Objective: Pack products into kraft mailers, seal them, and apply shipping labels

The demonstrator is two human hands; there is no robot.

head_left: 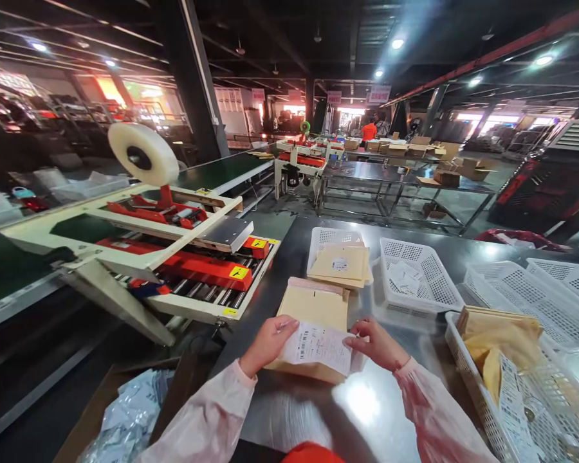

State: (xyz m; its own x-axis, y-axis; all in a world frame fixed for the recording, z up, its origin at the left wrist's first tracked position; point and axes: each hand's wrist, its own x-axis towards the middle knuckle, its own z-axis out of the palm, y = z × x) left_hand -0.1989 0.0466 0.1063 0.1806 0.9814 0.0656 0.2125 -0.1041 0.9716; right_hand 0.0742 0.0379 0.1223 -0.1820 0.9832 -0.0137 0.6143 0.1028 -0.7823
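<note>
A white printed shipping label (318, 347) with a barcode is stretched between my two hands. My left hand (270, 344) pinches its left end, thumb on top. At the label's right end, my right hand (374, 344) grips the edge between thumb and fingertips. Below the label lies a tan padded envelope (313, 307), its flap end pointing away from me; I cannot tell whether the label touches it. Just beyond, several labelled envelopes (340, 263) rest on a white perforated basket (321, 238).
Another white basket (422, 292) holds small clear packets. To the right, a basket (477, 386) carries tan envelopes and a printed sheet. A carton (120, 411) of plastic packets stands lower left. The carton-taping machine (183, 257) and conveyor flank the steel table (289, 411).
</note>
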